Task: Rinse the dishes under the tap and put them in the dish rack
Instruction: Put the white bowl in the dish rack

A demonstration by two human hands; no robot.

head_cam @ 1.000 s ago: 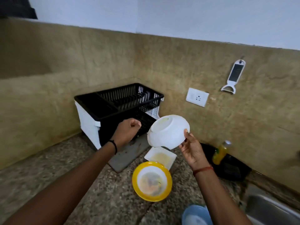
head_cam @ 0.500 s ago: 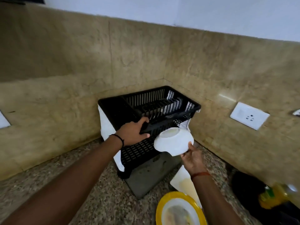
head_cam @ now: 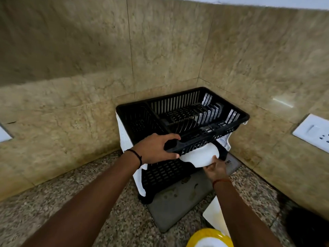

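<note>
Left hand point(head_cam: 156, 148) grips the rack point(head_cam: 194, 120) rim; right hand point(head_cam: 216, 168) holds a seemingly half-hidden bowl point(head_cam: 199, 155).

At frame centre, the left hand point(head_cam: 156, 150) grips the front rim of the black dish rack point(head_cam: 183, 120). The right hand point(head_cam: 214, 168) holds a white bowl point(head_cam: 199, 156) under that upper tier. A yellow-rimmed plate point(head_cam: 209, 237) sits on the speckled surface point(head_cam: 53, 198) at the bottom edge.

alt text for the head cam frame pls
A person's right hand slides a white bowl into the lower tier of a black two-tier dish rack while the left hand grips the upper tier's front rim. The rack stands in a tiled counter corner.
</note>
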